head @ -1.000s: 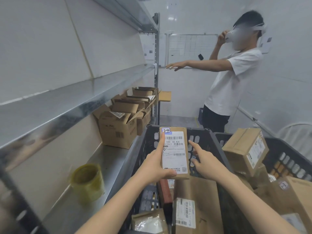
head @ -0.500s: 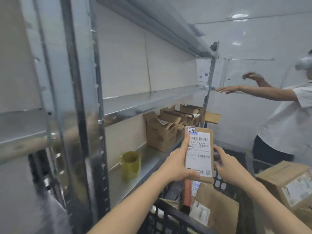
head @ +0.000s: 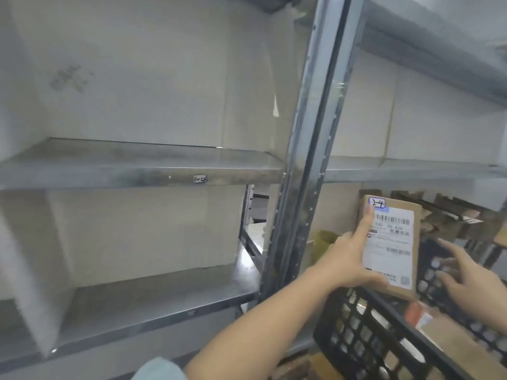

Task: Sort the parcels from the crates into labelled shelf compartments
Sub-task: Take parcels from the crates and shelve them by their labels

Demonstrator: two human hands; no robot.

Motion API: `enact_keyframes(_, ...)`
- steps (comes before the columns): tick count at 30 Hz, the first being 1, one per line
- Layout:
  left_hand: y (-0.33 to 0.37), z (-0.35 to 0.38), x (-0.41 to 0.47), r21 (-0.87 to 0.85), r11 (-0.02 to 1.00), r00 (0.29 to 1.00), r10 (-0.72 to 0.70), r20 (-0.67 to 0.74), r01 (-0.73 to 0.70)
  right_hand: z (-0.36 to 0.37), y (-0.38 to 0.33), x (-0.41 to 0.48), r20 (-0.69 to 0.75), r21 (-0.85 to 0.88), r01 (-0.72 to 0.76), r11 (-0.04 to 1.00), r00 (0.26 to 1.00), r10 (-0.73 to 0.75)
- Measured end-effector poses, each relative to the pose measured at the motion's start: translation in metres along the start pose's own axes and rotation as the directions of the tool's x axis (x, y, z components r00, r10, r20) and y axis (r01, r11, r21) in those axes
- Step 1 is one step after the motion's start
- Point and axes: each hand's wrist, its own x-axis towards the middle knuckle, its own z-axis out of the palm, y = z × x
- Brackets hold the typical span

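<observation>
Foremost, at 4 o'clock in the view, my left hand holds a flat brown parcel upright, its white printed label facing me. My fingers are clamped on it: the thumb crosses the lower front and the index finger runs up the left edge, its tip at a small handwritten sticker reading 2-4 in the parcel's 11 o'clock corner. At 3 o'clock of the parcel, my right hand hovers with fingers apart, not touching it. Both hands are above a black crate of latticed plastic; more brown parcels lie inside it. A steel upright runs from 12 to 6 o'clock through the middle of the view. At 9 o'clock of it lie the middle shelf and the lower shelf. A small tag sits on the middle shelf's front edge, its writing too blurred to read. Behind the parcel, a yellow-green cup stands at its 9 o'clock and open cardboard boxes at its 2 o'clock.
</observation>
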Motion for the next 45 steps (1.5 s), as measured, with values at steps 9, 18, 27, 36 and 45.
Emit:
enact_keyframes(9,-0.021,-0.077,-0.118,0.029,0.996,0.988,-0.083,-0.128,0.088,0.041,-0.104,-0.059,0.070,0.083,0.138,0.987,0.987,-0.144)
enact_keyframes(18,-0.044,-0.147,-0.249,0.040,0.989,0.977,-0.132,-0.167,0.141,0.059,-0.221,-0.164,0.170,0.119,0.211,0.970,0.959,-0.229)
enact_keyframes(27,-0.055,-0.192,-0.318,0.061,0.985,0.958,-0.141,-0.251,0.160,0.066,-0.287,-0.219,0.227,0.235,0.252,0.939,0.925,-0.305)
enact_keyframes(36,-0.069,-0.204,-0.340,0.063,0.973,0.927,-0.189,-0.325,0.220,0.086,-0.320,-0.240,0.239,0.362,0.404,0.840,0.831,-0.503)
enact_keyframes(45,-0.106,-0.205,-0.324,0.081,0.955,0.890,-0.233,-0.391,0.285,0.139,-0.322,-0.210,0.333,0.440,0.443,0.781,0.727,-0.600)
